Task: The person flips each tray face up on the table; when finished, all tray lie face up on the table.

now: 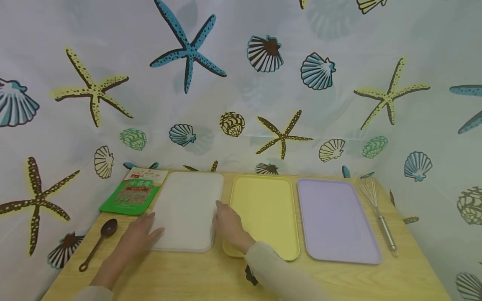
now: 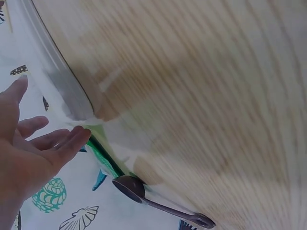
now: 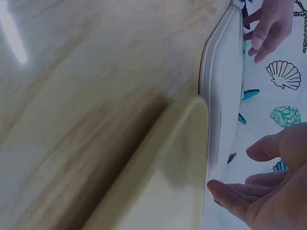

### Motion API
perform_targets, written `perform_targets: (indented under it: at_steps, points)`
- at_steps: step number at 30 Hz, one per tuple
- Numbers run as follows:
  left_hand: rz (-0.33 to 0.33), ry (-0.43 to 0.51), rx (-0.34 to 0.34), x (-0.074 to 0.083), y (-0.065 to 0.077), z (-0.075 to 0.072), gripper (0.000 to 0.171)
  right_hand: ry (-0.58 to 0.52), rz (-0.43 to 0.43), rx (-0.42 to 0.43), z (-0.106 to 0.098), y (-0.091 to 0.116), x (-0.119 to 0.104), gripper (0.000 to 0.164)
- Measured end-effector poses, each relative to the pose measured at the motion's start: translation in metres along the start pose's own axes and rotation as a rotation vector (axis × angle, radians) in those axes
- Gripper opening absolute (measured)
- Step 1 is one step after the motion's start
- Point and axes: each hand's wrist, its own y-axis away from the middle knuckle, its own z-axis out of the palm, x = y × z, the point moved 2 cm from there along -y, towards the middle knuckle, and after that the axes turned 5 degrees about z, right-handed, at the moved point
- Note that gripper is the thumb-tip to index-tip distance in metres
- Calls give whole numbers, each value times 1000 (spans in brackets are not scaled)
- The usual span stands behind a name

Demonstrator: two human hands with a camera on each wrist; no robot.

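Long plain sleeves, off-white/cream: R sleeve (image 1: 276,267) shows most, smooth fabric w/ soft folds, ending approx. at the wrist; only the cuff end of L sleeve (image 1: 95,294) is in view, same pale tone. L hand (image 1: 137,236) & R hand (image 1: 229,223) both bare. Sm. blk piece (image 1: 250,276) juts out under R cuff, too dark to ID.

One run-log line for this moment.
left fingers: at white tray left edge | right fingers: at same tray's right edge | contact: unclear | yellow tray, purple tray: farther right
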Motion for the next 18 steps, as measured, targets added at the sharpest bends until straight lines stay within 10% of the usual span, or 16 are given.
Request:
perform_targets:
  at_steps: [18]
  points:
    - [-9,1,-80,-14,-8,2,82,97,154,-106,37,-11,-22,45]
